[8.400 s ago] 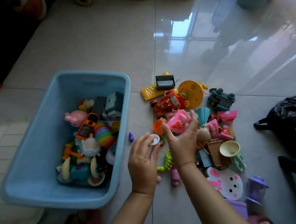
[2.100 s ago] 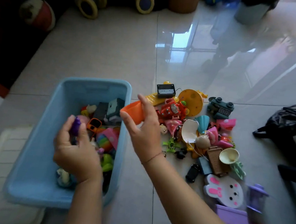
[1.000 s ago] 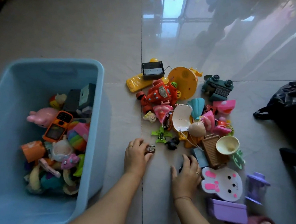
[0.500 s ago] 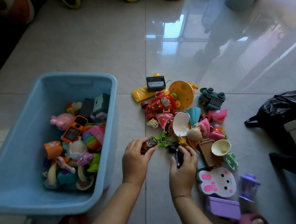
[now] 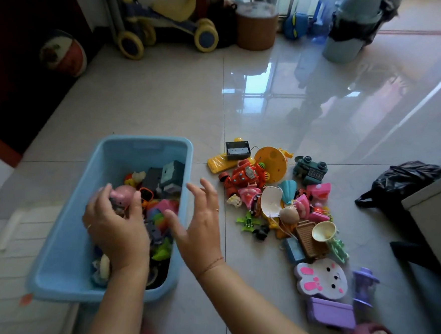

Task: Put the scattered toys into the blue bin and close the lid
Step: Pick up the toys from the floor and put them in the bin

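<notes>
1. Two hands hang over the blue bin point(image 5: 84, 235). The left hand point(image 5: 117, 227) has its fingers curled around a small dark toy point(image 5: 115, 203), too blurred to identify.
2. The right hand point(image 5: 199, 230) is empty, fingers spread wide, above the bin's right wall.
3. The bin stands lidless on the tiled floor point(image 5: 153, 104), part-filled with toys, a pink pig point(image 5: 124, 195) among them.
4. The scattered toys point(image 5: 276, 207) lie in a heap just right of the bin: a red robot point(image 5: 247, 175), a green frog toy point(image 5: 309, 170), a white bunny board point(image 5: 322, 281).
</notes>
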Available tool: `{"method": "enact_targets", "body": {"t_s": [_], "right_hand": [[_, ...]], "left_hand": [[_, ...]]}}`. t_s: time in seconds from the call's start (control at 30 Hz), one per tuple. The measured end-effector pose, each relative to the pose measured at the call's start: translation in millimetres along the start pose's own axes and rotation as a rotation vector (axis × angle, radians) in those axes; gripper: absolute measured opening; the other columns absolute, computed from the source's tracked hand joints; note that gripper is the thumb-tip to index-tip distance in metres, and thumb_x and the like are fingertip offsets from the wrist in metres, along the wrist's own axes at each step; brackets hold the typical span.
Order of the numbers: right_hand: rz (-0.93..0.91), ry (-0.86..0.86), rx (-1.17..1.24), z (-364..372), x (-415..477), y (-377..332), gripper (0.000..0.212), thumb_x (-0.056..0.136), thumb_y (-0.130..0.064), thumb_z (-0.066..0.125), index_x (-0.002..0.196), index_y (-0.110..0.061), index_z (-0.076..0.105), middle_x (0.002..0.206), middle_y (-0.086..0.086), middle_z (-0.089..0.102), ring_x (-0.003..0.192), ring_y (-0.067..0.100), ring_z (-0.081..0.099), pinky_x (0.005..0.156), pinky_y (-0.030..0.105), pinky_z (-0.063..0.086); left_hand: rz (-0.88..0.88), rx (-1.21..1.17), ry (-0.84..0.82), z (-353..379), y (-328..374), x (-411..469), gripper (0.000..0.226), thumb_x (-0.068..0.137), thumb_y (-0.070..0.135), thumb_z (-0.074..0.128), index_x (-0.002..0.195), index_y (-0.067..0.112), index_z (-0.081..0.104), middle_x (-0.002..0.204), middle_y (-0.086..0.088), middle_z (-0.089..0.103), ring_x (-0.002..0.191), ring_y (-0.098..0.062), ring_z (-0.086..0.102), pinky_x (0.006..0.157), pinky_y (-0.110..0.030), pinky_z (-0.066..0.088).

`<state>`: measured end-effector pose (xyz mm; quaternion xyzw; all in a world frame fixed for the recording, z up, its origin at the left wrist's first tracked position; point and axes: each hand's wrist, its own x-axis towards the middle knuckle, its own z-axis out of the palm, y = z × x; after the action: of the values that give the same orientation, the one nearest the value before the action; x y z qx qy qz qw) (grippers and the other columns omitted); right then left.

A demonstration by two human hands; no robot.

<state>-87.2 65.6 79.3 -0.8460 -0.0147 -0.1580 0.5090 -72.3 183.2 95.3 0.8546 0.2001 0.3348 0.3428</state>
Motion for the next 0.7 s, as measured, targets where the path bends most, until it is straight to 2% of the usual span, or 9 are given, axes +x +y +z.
{"method": "enact_targets", "body": {"t_s": [0.07, 0.13, 0.23, 0.3, 0.37, 0.43, 0.53, 0.63, 0.7], "right_hand": [[0.082, 0.095, -0.083, -24.4, 1.8, 35.4, 0.057, 0.083, -0.048, 0.055, 0.131, -0.02, 0.043, 0.144, 0.002, 0.031, 0.136, 0.009, 0.023, 0.113, 0.024, 0.022], [0.168, 0.208, -0.191, -60.2, 0.5, 80.3, 0.057, 0.082, -0.046, 0.057, 0.129, -0.015, 0.047, 0.139, 0.007, 0.038, 0.133, 0.017, 0.03, 0.113, 0.032, 0.026], [0.354, 0.322, -0.369, -123.9, -11.5, 152.6, 0.064, 0.077, -0.048, 0.059, 0.128, -0.01, 0.048, 0.135, 0.014, 0.044, 0.128, 0.026, 0.036, 0.109, 0.039, 0.029], [0.461, 0.328, -0.485, -161.0, -24.5, 193.6, 0.068, 0.074, -0.047, 0.064, 0.127, -0.007, 0.049, 0.131, 0.018, 0.048, 0.121, 0.032, 0.041, 0.103, 0.04, 0.031], [0.549, 0.279, -0.541, -184.3, -38.2, 223.3, 0.062, 0.074, -0.035, 0.074, 0.122, -0.003, 0.052, 0.121, 0.022, 0.052, 0.112, 0.038, 0.047, 0.096, 0.042, 0.036], [0.607, 0.232, -0.549, -192.3, -50.7, 242.2, 0.052, 0.072, -0.022, 0.078, 0.113, -0.001, 0.054, 0.111, 0.022, 0.054, 0.104, 0.041, 0.052, 0.091, 0.043, 0.042], [0.606, 0.214, -0.605, -187.3, -66.4, 260.9, 0.056, 0.065, -0.022, 0.083, 0.108, -0.002, 0.055, 0.104, 0.021, 0.056, 0.098, 0.038, 0.053, 0.087, 0.04, 0.042], [0.626, 0.147, -0.601, -175.8, -73.1, 275.8, 0.079, 0.061, -0.029, 0.086, 0.125, -0.001, 0.05, 0.117, 0.026, 0.054, 0.11, 0.037, 0.049, 0.094, 0.041, 0.04], [0.661, 0.101, -0.559, -171.1, -70.8, 282.5, 0.089, 0.06, -0.033, 0.085, 0.134, -0.006, 0.044, 0.123, 0.026, 0.052, 0.111, 0.042, 0.052, 0.093, 0.046, 0.044]], "left_hand": [[0.065, -0.081, -0.06, 13.7, 24.7, -22.1, 0.044, 0.087, 0.029, 0.061, 0.12, 0.0, 0.056, 0.122, -0.021, 0.056, 0.116, -0.034, 0.048, 0.104, -0.03, 0.035], [0.131, -0.156, -0.203, 37.4, 49.1, -55.1, 0.04, 0.086, 0.026, 0.061, 0.118, 0.003, 0.057, 0.121, -0.015, 0.056, 0.115, -0.026, 0.049, 0.102, -0.021, 0.032], [0.208, -0.202, -0.507, 87.3, 64.8, -113.8, 0.037, 0.086, 0.03, 0.061, 0.117, 0.011, 0.058, 0.117, -0.006, 0.059, 0.109, -0.019, 0.052, 0.094, -0.027, 0.041], [0.259, -0.189, -0.753, 120.6, 64.8, -153.0, 0.04, 0.083, 0.035, 0.062, 0.117, 0.014, 0.059, 0.118, -0.003, 0.059, 0.109, -0.019, 0.053, 0.094, -0.028, 0.042], [0.294, -0.15, -1.011, 147.8, 61.3, -186.9, 0.046, 0.08, 0.037, 0.063, 0.119, 0.014, 0.058, 0.121, -0.002, 0.058, 0.112, -0.019, 0.052, 0.098, -0.03, 0.042], [0.335, -0.094, -1.2, 168.6, 56.0, -212.7, 0.051, 0.081, 0.038, 0.064, 0.125, 0.014, 0.055, 0.127, -0.002, 0.054, 0.118, -0.019, 0.048, 0.103, -0.03, 0.037], [0.343, 0.013, -1.348, 194.0, 45.2, -234.0, 0.067, 0.083, 0.041, 0.064, 0.139, 0.015, 0.039, 0.142, 0.0, 0.04, 0.132, -0.017, 0.035, 0.11, -0.025, 0.025], [0.383, 0.101, -1.439, 213.0, 34.8, -244.3, 0.08, 0.08, 0.047, 0.063, 0.146, 0.018, 0.027, 0.148, 0.002, 0.03, 0.136, -0.016, 0.027, 0.112, -0.028, 0.021], [0.446, 0.133, -1.445, 221.7, 30.6, -249.6, 0.082, 0.078, 0.048, 0.065, 0.145, 0.019, 0.027, 0.147, 0.002, 0.032, 0.135, -0.018, 0.029, 0.11, -0.03, 0.025]]}}
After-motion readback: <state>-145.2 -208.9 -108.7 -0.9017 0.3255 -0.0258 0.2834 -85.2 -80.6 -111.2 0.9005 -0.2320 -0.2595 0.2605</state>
